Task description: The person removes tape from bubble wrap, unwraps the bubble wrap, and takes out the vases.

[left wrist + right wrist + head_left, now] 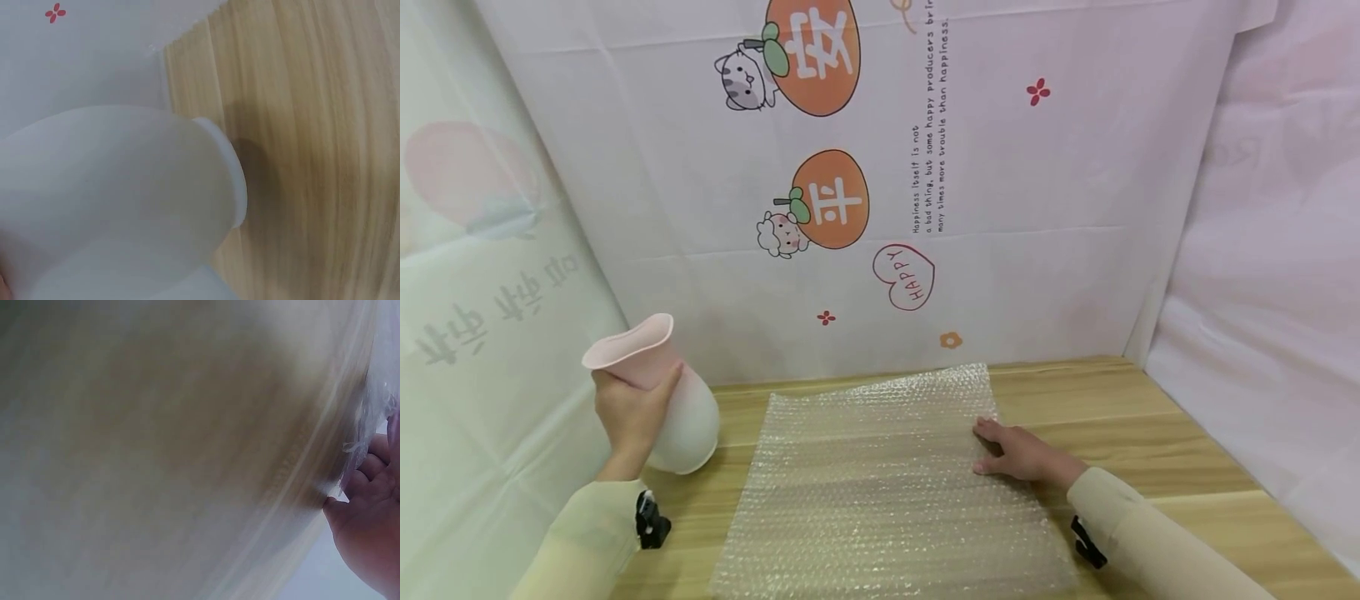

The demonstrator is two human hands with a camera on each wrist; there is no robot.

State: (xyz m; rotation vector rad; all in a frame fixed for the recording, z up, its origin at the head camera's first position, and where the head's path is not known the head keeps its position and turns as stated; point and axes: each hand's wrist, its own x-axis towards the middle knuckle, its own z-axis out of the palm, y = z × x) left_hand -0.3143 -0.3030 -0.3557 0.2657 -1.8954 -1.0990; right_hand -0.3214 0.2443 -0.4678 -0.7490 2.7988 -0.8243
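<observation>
My left hand [631,412] grips a vase [688,421] round its neck, at the left. The vase is pale pink at its wavy mouth and white lower down. It is tilted, and in the left wrist view its base rim [228,169] points at the wooden table, with a shadow beside it. My right hand [1018,452] is at the right edge of a clear sheet of bubble wrap [880,483], fingers and thumb spread apart at the edge. In the right wrist view the fingers [369,472] are beside the crinkled film, the thumb apart from them.
The bubble wrap lies spread across the middle of the wooden table [1150,442]. A white printed cloth [1000,250] hangs behind the table, with more cloth on the left [490,400] and right [1285,292]. Black wrist mounts sit on both sleeves.
</observation>
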